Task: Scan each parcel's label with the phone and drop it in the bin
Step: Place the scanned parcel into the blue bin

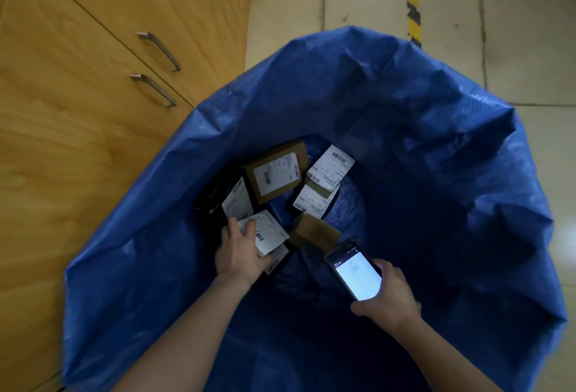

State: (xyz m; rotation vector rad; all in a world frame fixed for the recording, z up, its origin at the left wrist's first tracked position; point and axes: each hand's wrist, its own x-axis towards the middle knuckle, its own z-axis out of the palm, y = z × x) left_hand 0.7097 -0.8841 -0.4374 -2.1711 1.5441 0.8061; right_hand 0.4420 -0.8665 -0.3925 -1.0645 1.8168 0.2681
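A big blue woven bag [436, 142] stands open on the floor and fills most of the view. Several labelled parcels lie at its bottom, among them a brown box [276, 171] with a white label. My left hand [238, 251] reaches down inside and grips a small white-labelled parcel [269, 232] by its near left corner. My right hand [386, 295] holds a phone [357, 273] over the bag's inside, to the right of that parcel. The phone's screen is lit white and faces up towards me.
A wooden cabinet [78, 111] with two metal handles [157, 70] stands against the bag's left side. Pale floor tiles [514, 33] lie beyond the bag, marked with yellow-and-black hazard tape [414, 8] at the top.
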